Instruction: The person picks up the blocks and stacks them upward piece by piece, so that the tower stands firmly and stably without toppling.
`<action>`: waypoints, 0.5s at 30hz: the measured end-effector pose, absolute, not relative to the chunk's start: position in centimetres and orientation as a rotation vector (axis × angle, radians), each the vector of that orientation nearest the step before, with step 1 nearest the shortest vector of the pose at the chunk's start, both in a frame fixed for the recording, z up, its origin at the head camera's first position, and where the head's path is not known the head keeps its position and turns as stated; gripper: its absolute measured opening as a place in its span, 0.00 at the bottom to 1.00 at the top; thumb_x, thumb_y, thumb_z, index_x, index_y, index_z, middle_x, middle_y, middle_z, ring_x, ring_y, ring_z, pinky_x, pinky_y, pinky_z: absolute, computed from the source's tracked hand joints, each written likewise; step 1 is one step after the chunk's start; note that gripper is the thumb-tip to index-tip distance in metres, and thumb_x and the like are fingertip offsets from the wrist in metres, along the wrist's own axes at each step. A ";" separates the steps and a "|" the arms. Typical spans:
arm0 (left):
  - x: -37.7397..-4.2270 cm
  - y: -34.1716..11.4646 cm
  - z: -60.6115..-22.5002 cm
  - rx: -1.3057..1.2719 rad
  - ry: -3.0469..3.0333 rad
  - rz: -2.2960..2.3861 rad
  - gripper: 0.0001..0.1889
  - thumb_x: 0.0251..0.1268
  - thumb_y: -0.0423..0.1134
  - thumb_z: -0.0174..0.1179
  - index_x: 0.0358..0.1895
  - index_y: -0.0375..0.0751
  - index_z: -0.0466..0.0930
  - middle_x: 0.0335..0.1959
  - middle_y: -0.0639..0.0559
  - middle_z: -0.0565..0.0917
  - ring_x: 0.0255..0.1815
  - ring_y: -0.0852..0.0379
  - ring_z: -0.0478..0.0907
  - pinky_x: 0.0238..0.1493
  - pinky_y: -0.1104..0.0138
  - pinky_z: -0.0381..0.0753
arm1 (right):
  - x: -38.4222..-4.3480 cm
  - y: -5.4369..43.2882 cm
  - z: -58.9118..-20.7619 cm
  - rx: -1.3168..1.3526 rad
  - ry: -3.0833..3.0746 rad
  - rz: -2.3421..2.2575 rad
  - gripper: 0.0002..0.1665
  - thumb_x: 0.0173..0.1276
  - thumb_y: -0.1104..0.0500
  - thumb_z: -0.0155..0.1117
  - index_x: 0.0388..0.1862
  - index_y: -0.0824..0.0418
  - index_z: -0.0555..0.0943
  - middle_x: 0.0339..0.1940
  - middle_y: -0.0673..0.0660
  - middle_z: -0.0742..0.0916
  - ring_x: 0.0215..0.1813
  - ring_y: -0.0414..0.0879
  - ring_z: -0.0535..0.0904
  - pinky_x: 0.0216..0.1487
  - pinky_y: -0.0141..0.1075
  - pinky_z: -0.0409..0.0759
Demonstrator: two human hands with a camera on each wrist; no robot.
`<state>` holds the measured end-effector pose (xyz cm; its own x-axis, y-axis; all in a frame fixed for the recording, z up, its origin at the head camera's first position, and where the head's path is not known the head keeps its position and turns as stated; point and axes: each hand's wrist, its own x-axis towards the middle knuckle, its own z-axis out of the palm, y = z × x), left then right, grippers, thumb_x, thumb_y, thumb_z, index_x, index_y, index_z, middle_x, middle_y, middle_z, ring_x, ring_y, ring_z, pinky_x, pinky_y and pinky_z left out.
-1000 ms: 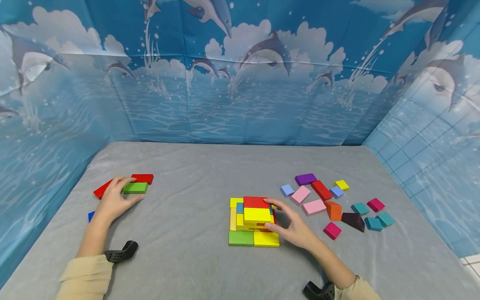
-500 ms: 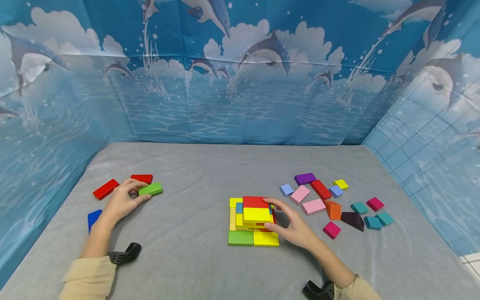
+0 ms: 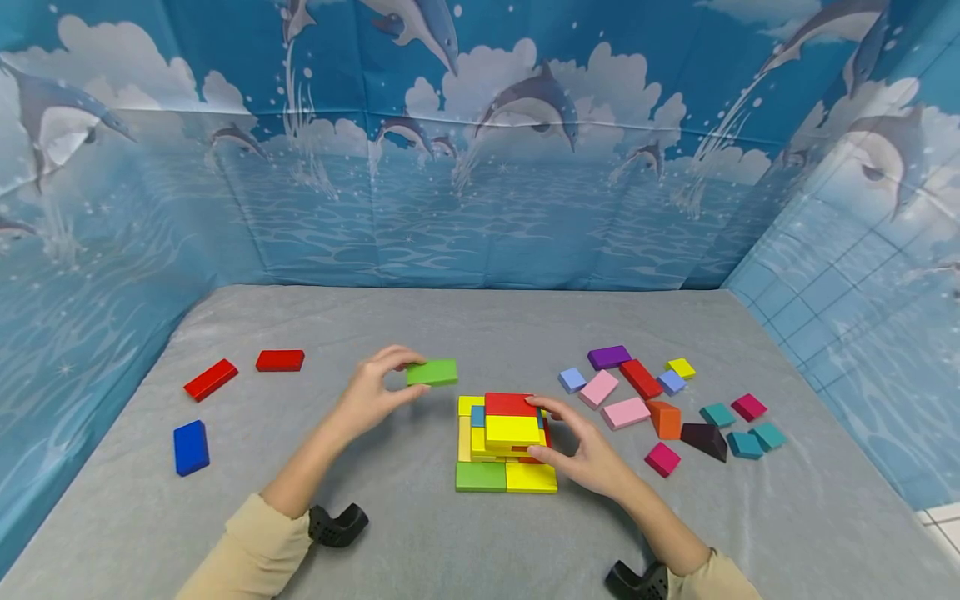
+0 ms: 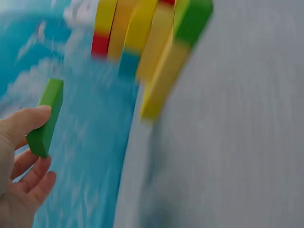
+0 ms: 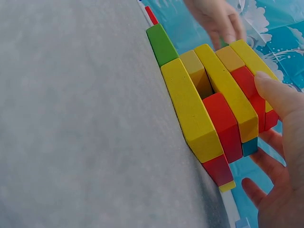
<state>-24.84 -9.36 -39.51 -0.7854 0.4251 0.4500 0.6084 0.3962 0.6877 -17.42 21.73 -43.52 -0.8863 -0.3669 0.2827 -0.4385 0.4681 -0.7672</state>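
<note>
A green rectangular block (image 3: pixel 432 372) is pinched between the thumb and fingers of my left hand (image 3: pixel 369 393), raised behind and left of a layered block tower (image 3: pixel 513 431). In the left wrist view, the thumb presses one face of this green block (image 4: pixel 49 116). The tower has yellow, green, red, blue and tan blocks, with a red and a yellow block side by side on top. My right hand (image 3: pixel 592 458) grips the tower's upper right side; in the right wrist view its thumb touches the upper yellow block (image 5: pixel 251 59), and other fingers are partly hidden behind.
Two red blocks (image 3: pixel 281 360) and a blue block (image 3: pixel 191 447) lie at the left of the grey cloth (image 3: pixel 337 325). Right of the tower are several loose pieces, including a pink block (image 3: pixel 627 413), an orange block (image 3: pixel 665 420) and a dark trapezoid block (image 3: pixel 704 442).
My left hand has lifted the green block from beside the red blocks and carried it right, close to the tower. The right hand has stayed at the tower.
</note>
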 end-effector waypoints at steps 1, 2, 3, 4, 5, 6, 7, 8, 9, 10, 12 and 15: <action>-24.6 -8.4 -39.4 -0.951 -2.435 -1.340 0.18 0.49 0.34 0.68 0.46 0.37 0.80 0.42 0.47 0.80 0.41 0.54 0.74 0.43 0.53 0.76 | -17.4 21.6 -43.3 0.718 -2.620 1.413 0.37 0.55 0.63 0.68 0.64 0.58 0.65 0.62 0.56 0.74 0.61 0.50 0.68 0.55 0.54 0.70; -24.4 -7.6 -39.2 -0.979 -2.424 -1.345 0.17 0.49 0.34 0.68 0.45 0.37 0.80 0.42 0.48 0.80 0.41 0.54 0.74 0.43 0.55 0.76 | -17.2 21.4 -43.0 0.721 -2.618 1.408 0.37 0.55 0.64 0.68 0.64 0.59 0.66 0.61 0.57 0.74 0.60 0.50 0.69 0.55 0.55 0.70; -24.2 -6.8 -39.1 -1.004 -2.416 -1.355 0.17 0.49 0.34 0.68 0.45 0.37 0.80 0.42 0.48 0.80 0.41 0.54 0.74 0.43 0.55 0.76 | -17.1 21.3 -42.6 0.722 -2.617 1.407 0.37 0.55 0.65 0.68 0.63 0.61 0.66 0.61 0.59 0.74 0.60 0.51 0.69 0.54 0.55 0.70; -24.0 -6.1 -39.1 -1.027 -2.416 -1.359 0.17 0.50 0.34 0.68 0.45 0.37 0.80 0.42 0.48 0.80 0.41 0.55 0.74 0.43 0.56 0.76 | -16.9 21.1 -42.2 0.721 -2.617 1.410 0.36 0.55 0.66 0.68 0.63 0.63 0.66 0.60 0.60 0.74 0.60 0.52 0.69 0.54 0.56 0.70; -23.8 -5.4 -39.1 -1.048 -2.423 -1.360 0.17 0.50 0.34 0.67 0.45 0.37 0.79 0.42 0.48 0.79 0.41 0.55 0.75 0.44 0.57 0.77 | -16.8 21.0 -41.8 0.720 -2.618 1.412 0.36 0.55 0.66 0.67 0.63 0.64 0.66 0.60 0.61 0.74 0.59 0.53 0.69 0.54 0.56 0.70; -23.6 -4.8 -39.1 -1.066 -2.434 -1.360 0.16 0.51 0.35 0.67 0.45 0.37 0.79 0.42 0.49 0.79 0.42 0.55 0.75 0.44 0.57 0.77 | -16.7 20.8 -41.4 0.718 -2.620 1.413 0.35 0.55 0.66 0.67 0.62 0.65 0.66 0.60 0.62 0.75 0.59 0.53 0.69 0.54 0.56 0.70; -23.5 -4.3 -39.1 -1.080 -2.449 -1.361 0.16 0.51 0.35 0.67 0.45 0.37 0.79 0.42 0.49 0.79 0.41 0.55 0.74 0.45 0.57 0.77 | -16.5 20.7 -41.1 0.715 -2.622 1.414 0.35 0.55 0.67 0.67 0.62 0.66 0.66 0.59 0.62 0.75 0.59 0.54 0.69 0.54 0.56 0.70; -23.3 -3.8 -39.1 -1.090 -2.466 -1.366 0.16 0.52 0.36 0.66 0.46 0.37 0.79 0.42 0.49 0.78 0.42 0.55 0.74 0.45 0.57 0.77 | -16.4 20.6 -40.8 0.710 -2.625 1.416 0.35 0.55 0.66 0.67 0.62 0.67 0.66 0.59 0.63 0.75 0.59 0.54 0.70 0.54 0.56 0.70; -23.2 -3.4 -39.2 -1.099 -2.483 -1.375 0.16 0.53 0.36 0.66 0.46 0.37 0.79 0.43 0.49 0.78 0.42 0.55 0.74 0.45 0.57 0.77 | -16.4 20.6 -40.7 0.703 -2.625 1.427 0.35 0.55 0.67 0.67 0.62 0.67 0.66 0.59 0.63 0.74 0.59 0.55 0.69 0.54 0.57 0.70; -23.1 -3.1 -39.2 -1.105 -2.503 -1.375 0.16 0.53 0.36 0.66 0.47 0.38 0.79 0.43 0.49 0.78 0.42 0.55 0.74 0.46 0.57 0.77 | -16.3 20.5 -40.6 0.696 -2.624 1.435 0.35 0.55 0.67 0.67 0.62 0.67 0.66 0.60 0.63 0.74 0.59 0.55 0.69 0.54 0.57 0.69; -22.9 -2.6 -39.4 -1.114 -2.529 -1.383 0.16 0.54 0.37 0.65 0.47 0.38 0.78 0.44 0.49 0.77 0.43 0.54 0.74 0.46 0.58 0.77 | -16.3 20.5 -40.6 0.701 -2.607 1.448 0.35 0.55 0.67 0.67 0.62 0.68 0.65 0.60 0.64 0.74 0.59 0.56 0.69 0.54 0.58 0.69; -22.8 -2.0 -39.5 -1.120 -2.545 -1.385 0.16 0.55 0.38 0.65 0.48 0.38 0.78 0.44 0.49 0.77 0.44 0.54 0.74 0.47 0.60 0.76 | -16.4 20.7 -40.7 0.723 -2.576 1.470 0.38 0.54 0.69 0.66 0.63 0.69 0.62 0.61 0.65 0.72 0.60 0.56 0.68 0.54 0.58 0.69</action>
<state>-22.79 -1.96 -39.51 -0.7394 0.5752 0.3501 0.6062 0.3424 0.7178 -16.37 20.67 -40.73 -0.8839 -0.3564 0.3027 -0.4419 0.4251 -0.7899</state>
